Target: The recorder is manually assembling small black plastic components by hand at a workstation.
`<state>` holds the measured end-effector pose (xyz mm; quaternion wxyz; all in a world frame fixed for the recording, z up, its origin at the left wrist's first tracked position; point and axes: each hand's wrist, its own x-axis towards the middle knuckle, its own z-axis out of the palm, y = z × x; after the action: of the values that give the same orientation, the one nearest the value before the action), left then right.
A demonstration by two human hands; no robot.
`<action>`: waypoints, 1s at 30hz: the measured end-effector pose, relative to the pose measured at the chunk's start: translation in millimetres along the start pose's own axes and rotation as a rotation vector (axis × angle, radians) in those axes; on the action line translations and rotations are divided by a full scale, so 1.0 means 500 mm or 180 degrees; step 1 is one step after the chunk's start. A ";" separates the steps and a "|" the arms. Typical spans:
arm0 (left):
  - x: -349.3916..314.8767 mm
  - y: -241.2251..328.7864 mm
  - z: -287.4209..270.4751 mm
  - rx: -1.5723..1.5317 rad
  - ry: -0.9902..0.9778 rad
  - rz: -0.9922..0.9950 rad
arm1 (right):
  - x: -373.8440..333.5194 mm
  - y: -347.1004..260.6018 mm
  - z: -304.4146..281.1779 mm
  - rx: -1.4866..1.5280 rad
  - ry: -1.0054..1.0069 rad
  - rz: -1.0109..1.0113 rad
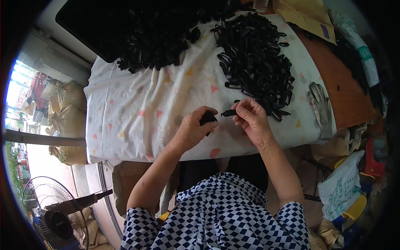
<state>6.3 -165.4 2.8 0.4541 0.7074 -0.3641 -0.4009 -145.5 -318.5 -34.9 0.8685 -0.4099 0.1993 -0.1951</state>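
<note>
Over the front part of the cloth-covered table, my left hand (196, 127) is closed around a black plastic piece (207, 118) with a rounded shape. Just to its right, my right hand (252, 118) pinches a small, narrow black plastic part (228, 113) between thumb and fingers, its tip pointing left toward the other piece. A short gap separates the two parts. Beyond my right hand spreads a large heap of black plastic loops (256, 58). The exact kind of both held parts is too dark to make out.
Another heap of black parts (154, 52) spills from a dark bin (83, 31) at the far left. Gray-white gloves (318, 106) lie at the table's right edge. A fan (58, 221) stands at lower left, a white plastic bag (339, 187) at right. The patterned tablecloth (125, 112) is wrinkled.
</note>
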 end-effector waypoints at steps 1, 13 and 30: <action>-0.004 -0.005 0.006 0.0002 -0.0008 -0.0015 | -0.006 -0.003 0.007 0.0011 0.0010 0.0009; -0.024 -0.008 0.030 0.1466 0.0693 0.0875 | -0.041 -0.003 0.035 -0.0376 -0.0439 0.0035; -0.083 -0.003 -0.018 0.2705 0.0484 0.1717 | -0.008 -0.036 0.097 -0.1819 -0.0718 0.1291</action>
<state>-2.6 -125.4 13.6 0.2388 0.7377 -0.6307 -0.0332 -127.5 -296.2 8.6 0.7565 -0.6070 0.2259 0.0910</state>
